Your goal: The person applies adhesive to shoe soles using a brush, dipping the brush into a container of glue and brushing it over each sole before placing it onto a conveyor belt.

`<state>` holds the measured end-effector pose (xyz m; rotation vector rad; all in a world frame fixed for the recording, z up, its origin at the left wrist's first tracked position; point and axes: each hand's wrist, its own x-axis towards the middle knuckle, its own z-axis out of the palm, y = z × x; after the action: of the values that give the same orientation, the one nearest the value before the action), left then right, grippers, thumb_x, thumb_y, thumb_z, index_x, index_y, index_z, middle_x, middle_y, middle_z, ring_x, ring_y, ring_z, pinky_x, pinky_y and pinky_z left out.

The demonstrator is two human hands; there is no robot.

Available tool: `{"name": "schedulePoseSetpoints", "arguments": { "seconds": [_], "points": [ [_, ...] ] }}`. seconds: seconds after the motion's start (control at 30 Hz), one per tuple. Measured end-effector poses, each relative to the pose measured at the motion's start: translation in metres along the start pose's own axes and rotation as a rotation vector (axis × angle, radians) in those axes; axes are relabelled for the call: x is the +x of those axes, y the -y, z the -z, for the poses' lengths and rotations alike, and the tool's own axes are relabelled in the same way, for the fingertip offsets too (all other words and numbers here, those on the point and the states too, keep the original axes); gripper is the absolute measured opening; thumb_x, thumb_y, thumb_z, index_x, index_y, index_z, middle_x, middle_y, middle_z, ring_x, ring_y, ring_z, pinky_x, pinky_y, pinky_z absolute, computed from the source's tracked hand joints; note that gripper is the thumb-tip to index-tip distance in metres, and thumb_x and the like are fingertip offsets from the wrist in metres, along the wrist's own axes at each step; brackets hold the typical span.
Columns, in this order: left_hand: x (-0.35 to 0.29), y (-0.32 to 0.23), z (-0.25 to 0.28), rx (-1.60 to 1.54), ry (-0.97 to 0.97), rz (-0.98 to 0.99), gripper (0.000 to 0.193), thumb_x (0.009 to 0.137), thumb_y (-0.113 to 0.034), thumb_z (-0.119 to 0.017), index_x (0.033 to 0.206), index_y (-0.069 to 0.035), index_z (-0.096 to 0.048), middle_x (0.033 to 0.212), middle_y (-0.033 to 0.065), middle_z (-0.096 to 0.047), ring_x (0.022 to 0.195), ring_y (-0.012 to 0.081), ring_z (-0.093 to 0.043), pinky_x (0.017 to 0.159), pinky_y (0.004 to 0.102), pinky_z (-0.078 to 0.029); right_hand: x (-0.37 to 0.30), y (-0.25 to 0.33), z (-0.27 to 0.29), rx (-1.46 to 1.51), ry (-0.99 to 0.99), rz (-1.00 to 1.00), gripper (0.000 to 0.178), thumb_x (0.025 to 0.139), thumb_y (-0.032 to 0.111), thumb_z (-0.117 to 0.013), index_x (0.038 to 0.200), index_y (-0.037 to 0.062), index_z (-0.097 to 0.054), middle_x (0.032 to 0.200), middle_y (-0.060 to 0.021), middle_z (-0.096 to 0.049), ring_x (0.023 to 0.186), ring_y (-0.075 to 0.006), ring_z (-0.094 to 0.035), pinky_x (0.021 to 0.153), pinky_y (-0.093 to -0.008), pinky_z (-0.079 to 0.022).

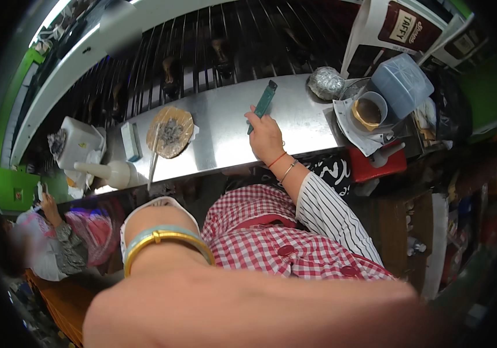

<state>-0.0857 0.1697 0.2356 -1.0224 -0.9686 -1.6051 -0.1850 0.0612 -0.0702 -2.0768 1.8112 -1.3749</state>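
Note:
My right hand (266, 138) is over the metal worktop (219, 119), its fingers closed round a slim green tool with a dark end (263, 102), which looks like a box cutter. The tool points up and slightly to the right. My left hand (248, 307) is raised very close to the camera and fills the lower middle; its fingers are blurred or out of sight. A jade and gold bangle (170, 234) circles the left wrist. On the worktop left of my right hand lies a tan, rounded dish (164, 139) with grey bits, a thin stick (154, 153) along its left side.
A white squeeze bottle (115, 173), small pale box (130, 142) and white canister (80, 142) stand at left. A foil-wrapped ball (326, 83), cup (379, 104) and bluish tub (403, 81) sit at right. Metal rods (202, 40) run behind. Another person (57, 238) is at far left.

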Motion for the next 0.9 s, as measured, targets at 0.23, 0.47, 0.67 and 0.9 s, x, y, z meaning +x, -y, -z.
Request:
{"name": "schedulePoseSetpoints", "arguments": {
  "seconds": [0.23, 0.47, 0.67, 0.9],
  "points": [
    [0.021, 0.026, -0.023, 0.023, 0.15, 0.103, 0.026, 0.088, 0.004, -0.047, 0.11, 0.004, -0.061, 0.115, 0.017, -0.06, 0.115, 0.0224, -0.053, 0.097, 0.0308, -0.045, 0.002, 0.001, -0.003, 0.064, -0.05, 0.045, 0.032, 0.073, -0.001, -0.052, 0.104, 0.0059, -0.054, 0.115, -0.0183, -0.059, 0.085, -0.0339, -0.056, 0.077, -0.0425, -0.046],
    [0.018, 0.011, -0.029, 0.03, 0.298, 0.059, 0.021, 0.084, 0.008, -0.052, 0.097, 0.001, -0.068, 0.106, 0.0125, -0.066, 0.109, 0.0205, -0.058, 0.099, 0.0312, -0.044, 0.0, 0.008, -0.007, 0.123, -0.095, 0.054, 0.032, 0.071, -0.003, -0.05, 0.1, 0.0075, -0.058, 0.108, -0.0176, -0.061, 0.083, -0.0329, -0.057, 0.075, -0.0438, -0.046],
    [0.017, -0.014, -0.057, 0.082, -0.216, 0.597, 0.018, 0.087, 0.001, -0.054, 0.099, 0.002, -0.067, 0.104, 0.012, -0.066, 0.105, 0.0207, -0.059, 0.099, 0.03, -0.041, -0.001, 0.0, -0.001, 0.086, -0.104, 0.03, 0.035, 0.071, -0.005, -0.051, 0.102, 0.007, -0.06, 0.109, -0.0157, -0.062, 0.081, -0.0337, -0.057, 0.074, -0.0419, -0.047],
    [0.015, 0.017, -0.013, 0.029, -0.259, 0.74, 0.018, 0.088, -0.003, -0.053, 0.1, 0.003, -0.065, 0.097, 0.0126, -0.065, 0.096, 0.021, -0.06, 0.089, 0.0294, -0.044, 0.005, 0.011, 0.007, 0.069, -0.03, 0.024, 0.036, 0.073, -0.007, -0.052, 0.106, 0.0049, -0.058, 0.121, -0.0153, -0.058, 0.087, -0.0335, -0.058, 0.078, -0.0395, -0.047]
  ]
}}
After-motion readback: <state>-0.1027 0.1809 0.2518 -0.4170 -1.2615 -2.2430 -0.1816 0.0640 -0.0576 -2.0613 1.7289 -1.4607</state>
